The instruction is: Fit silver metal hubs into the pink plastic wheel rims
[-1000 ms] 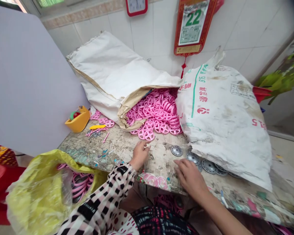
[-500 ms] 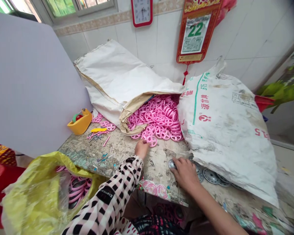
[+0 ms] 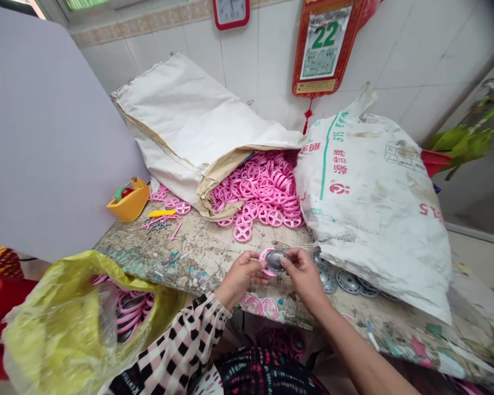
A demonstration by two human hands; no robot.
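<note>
My left hand (image 3: pixel 243 274) is closed on the edge of a pink plastic wheel (image 3: pixel 264 258). With thumb and fingers my right hand (image 3: pixel 305 275) grips a grey hubcap-like disc (image 3: pixel 276 261). The disc overlaps the wheel's face; whether it sits fully inside the wheel I cannot tell. Beyond my hands, a heap of pink wheels (image 3: pixel 267 186) spills from the mouth of a white sack (image 3: pixel 201 115). Several grey discs (image 3: pixel 349 281) lie to the right of my right hand, partly under a second printed white sack (image 3: pixel 374 208).
At the left front hangs a yellow plastic bag (image 3: pixel 61 323) with pink wheels holding dark centres. A yellow tape dispenser (image 3: pixel 130 201), a yellow cutter (image 3: pixel 162 213) and small rods (image 3: pixel 158 223) lie on the worn table (image 3: pixel 206 241). A pale panel (image 3: pixel 53 137) stands at left.
My left hand has drawn a pink wheel back from the heap. My right hand has lifted a grey disc off the table, and the two parts now meet between my hands.
</note>
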